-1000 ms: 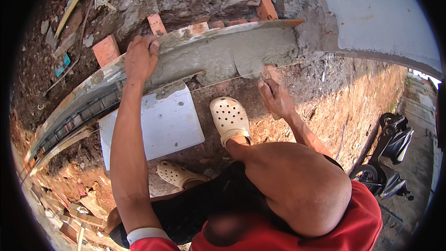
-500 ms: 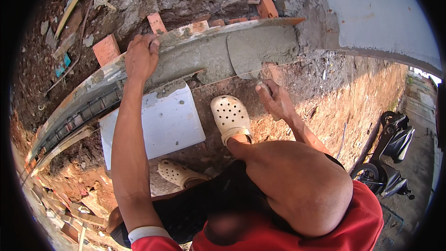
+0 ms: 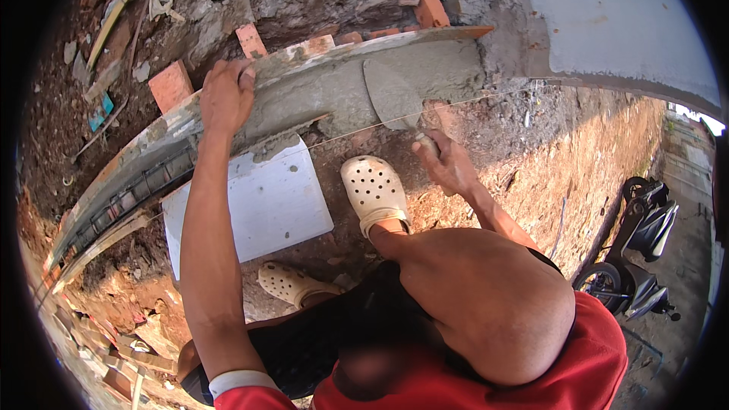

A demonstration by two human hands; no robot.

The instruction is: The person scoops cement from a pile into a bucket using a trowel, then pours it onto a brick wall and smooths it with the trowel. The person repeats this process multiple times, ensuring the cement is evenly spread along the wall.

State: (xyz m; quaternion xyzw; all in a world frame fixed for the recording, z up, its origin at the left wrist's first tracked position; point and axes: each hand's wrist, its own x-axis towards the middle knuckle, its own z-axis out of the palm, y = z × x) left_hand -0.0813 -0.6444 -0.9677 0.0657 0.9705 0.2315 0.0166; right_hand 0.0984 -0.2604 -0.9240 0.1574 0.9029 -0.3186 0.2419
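My right hand (image 3: 450, 162) is closed round the handle of a trowel (image 3: 392, 96). Its grey pointed blade lies on wet mortar (image 3: 326, 100), pointing away from me. The mortar fills the right part of a long trough behind a wooden board (image 3: 292, 62). On the left, my left hand (image 3: 227, 99) grips the top edge of that board, fingers curled over its far side. A taut string (image 3: 351, 132) runs along the near side of the trough, passing close to the trowel's neck.
Bricks (image 3: 171, 86) stand against the board's far side. A white panel (image 3: 254, 203) lies by my left forearm, near my pale clogs (image 3: 373, 191). Steel bars (image 3: 140, 184) show in the trough's left part. A painted wall (image 3: 615, 15) rises at right; a motorcycle (image 3: 634, 247) is parked beyond.
The trowel blade has shifted slightly left over the mortar and turned a little. My left hand keeps its place on the board.
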